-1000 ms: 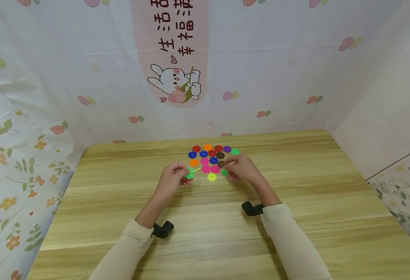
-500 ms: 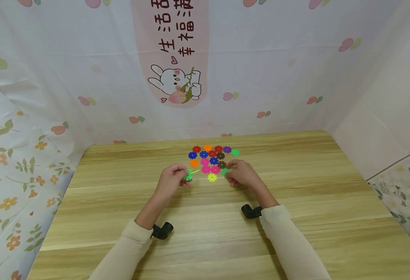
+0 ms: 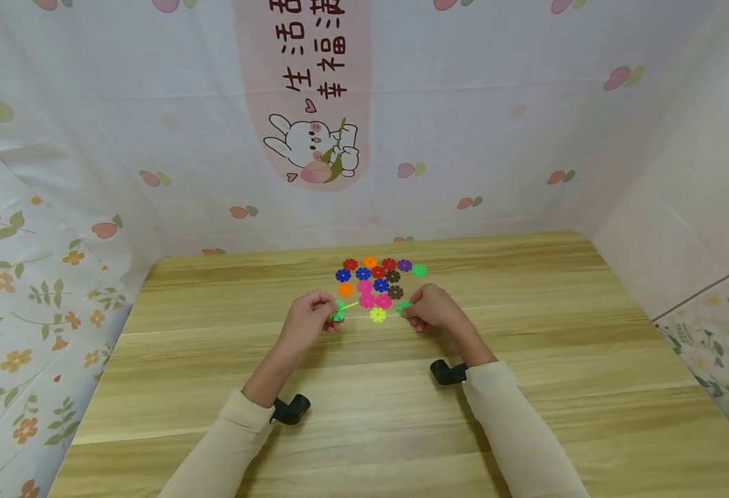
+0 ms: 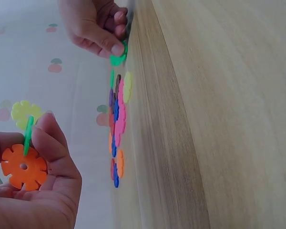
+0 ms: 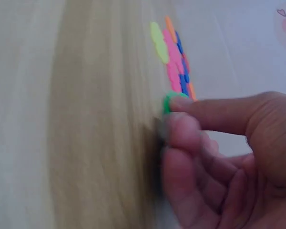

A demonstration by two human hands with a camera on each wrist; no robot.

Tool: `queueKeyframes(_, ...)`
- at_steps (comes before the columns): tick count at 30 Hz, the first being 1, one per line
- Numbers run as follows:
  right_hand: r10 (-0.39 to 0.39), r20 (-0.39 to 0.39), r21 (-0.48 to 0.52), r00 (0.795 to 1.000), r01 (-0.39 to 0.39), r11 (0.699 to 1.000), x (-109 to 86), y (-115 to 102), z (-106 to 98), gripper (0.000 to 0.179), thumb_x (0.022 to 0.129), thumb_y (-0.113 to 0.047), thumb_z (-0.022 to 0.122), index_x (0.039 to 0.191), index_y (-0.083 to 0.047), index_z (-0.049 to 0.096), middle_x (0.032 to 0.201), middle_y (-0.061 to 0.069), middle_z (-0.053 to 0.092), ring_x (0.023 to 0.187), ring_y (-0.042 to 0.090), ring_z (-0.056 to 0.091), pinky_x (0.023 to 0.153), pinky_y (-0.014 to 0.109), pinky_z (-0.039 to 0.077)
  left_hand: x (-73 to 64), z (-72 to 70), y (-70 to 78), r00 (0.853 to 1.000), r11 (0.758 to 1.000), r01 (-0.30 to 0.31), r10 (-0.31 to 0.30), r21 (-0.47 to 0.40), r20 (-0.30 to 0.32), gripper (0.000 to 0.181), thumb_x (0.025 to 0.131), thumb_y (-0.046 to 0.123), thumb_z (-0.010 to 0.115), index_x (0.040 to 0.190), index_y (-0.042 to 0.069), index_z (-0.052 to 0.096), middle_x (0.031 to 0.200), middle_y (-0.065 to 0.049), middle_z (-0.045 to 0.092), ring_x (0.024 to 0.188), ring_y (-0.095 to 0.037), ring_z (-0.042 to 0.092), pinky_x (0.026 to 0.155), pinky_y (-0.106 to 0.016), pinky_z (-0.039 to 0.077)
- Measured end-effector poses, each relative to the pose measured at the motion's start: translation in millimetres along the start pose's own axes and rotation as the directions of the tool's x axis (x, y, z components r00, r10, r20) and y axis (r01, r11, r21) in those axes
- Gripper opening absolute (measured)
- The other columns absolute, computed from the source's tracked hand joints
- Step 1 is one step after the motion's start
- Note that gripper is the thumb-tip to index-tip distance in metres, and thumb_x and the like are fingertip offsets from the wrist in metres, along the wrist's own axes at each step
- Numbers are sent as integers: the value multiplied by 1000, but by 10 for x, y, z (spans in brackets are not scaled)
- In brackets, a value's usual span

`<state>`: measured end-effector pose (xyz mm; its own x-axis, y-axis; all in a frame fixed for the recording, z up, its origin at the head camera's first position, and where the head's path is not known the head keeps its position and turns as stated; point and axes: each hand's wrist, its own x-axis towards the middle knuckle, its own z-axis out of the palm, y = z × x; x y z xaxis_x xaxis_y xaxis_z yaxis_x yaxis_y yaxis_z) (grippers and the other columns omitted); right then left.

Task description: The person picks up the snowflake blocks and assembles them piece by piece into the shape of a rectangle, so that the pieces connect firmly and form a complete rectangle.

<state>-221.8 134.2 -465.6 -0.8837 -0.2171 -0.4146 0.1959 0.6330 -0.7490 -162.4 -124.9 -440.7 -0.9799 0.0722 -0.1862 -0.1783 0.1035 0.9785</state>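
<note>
My left hand (image 3: 310,317) grips a small joined piece of notched plastic snowflake discs. In the left wrist view that piece has an orange disc (image 4: 36,168), a green disc (image 4: 27,136) standing edge-on against it, and a yellow disc (image 4: 20,112) beyond. Thumb and fingers of my right hand (image 3: 431,308) pinch another green disc (image 3: 404,308) at the right front of the spread discs. In the right wrist view only the edge of this green disc (image 5: 167,102) shows past the fingertips.
Several loose discs lie flat between and beyond the hands, among them a yellow-green disc (image 3: 377,315), a pink disc (image 3: 384,301), a brown disc (image 3: 395,292) and an orange disc (image 3: 346,289). They rest on a wooden table (image 3: 364,401) with a printed curtain (image 3: 464,138) behind.
My right hand has come down from over the brown disc, taken the green disc between thumb and fingers, and shifted it slightly right. The left hand has stayed nearly still with its joined discs.
</note>
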Motion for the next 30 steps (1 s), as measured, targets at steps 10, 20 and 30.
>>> queueKeyframes(10, -21, 91, -3, 996, 21, 1000, -92, -29, -60, 22, 96, -13, 61, 77, -4, 55, 62, 6, 61, 49, 15, 60, 50, 28, 54, 9, 22, 8, 1000, 1000, -2, 2, 12, 10, 14, 99, 11, 54, 99, -1, 60, 76, -9, 64, 69, -25, 62, 69, -30, 55)
queueKeyframes(20, -98, 76, 6, 992, 97, 995, -167, -153, -100, 25, 102, -15, 50, 87, 2, 59, 70, 9, 63, 57, 18, 62, 56, 31, 57, 11, 52, 21, 999, 1000, -18, 18, 10, 29, 15, 100, 13, 53, 99, -1, 60, 76, -8, 64, 66, -20, 58, 68, -31, 54)
queueKeyframes(30, -204, 66, 71, 977, 199, 977, -321, -319, -93, 28, 103, -17, 49, 78, -4, 49, 69, 8, 61, 66, 38, 65, 67, 43, 60, 17, 91, 17, 998, 998, -49, 49, 27, 27, 14, 98, 11, 56, 97, -2, 61, 73, -7, 63, 63, -19, 57, 65, -29, 54)
